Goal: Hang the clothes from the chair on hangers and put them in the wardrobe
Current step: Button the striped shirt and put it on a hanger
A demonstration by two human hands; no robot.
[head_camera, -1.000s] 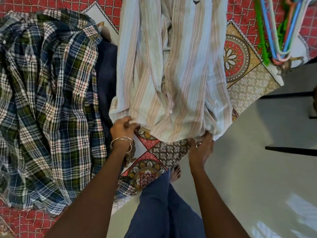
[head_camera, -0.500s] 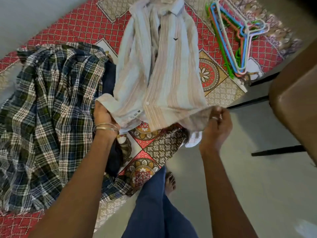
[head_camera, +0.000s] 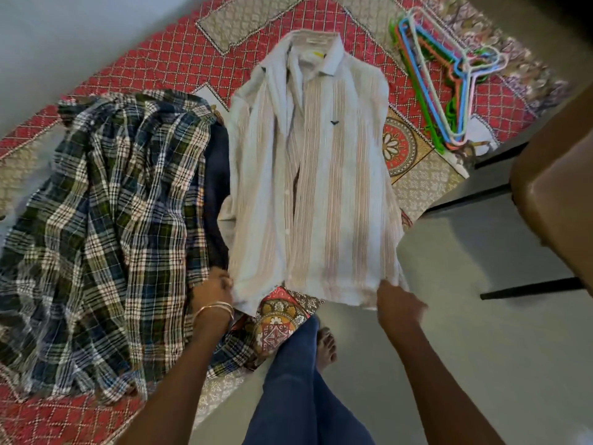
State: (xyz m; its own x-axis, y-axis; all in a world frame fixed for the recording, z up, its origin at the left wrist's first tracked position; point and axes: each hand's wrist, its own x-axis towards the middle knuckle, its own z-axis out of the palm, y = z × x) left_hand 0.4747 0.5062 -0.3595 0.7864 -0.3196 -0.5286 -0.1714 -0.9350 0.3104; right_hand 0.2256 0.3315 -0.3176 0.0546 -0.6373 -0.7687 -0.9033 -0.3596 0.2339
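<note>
A pale striped shirt (head_camera: 324,187) lies spread flat on the red patterned bedspread (head_camera: 167,59), collar away from me. My left hand (head_camera: 213,289) is closed on its lower left hem corner. My right hand (head_camera: 396,305) grips the lower right hem corner. A plaid shirt (head_camera: 106,226) lies crumpled to the left, with a dark navy garment (head_camera: 218,194) between the two shirts. A bundle of coloured plastic hangers (head_camera: 439,81) rests on the bedspread at the upper right.
A brown chair (head_camera: 558,194) with black legs stands at the right edge. The pale floor (head_camera: 465,332) lies beneath me, with my blue-trousered leg (head_camera: 295,390) and bare foot near the bed edge.
The striped shirt has gone from bunched and lifted at the hem to lying flat and spread out. Both hands kept hold of the hem corners and moved apart; the view pulled back.
</note>
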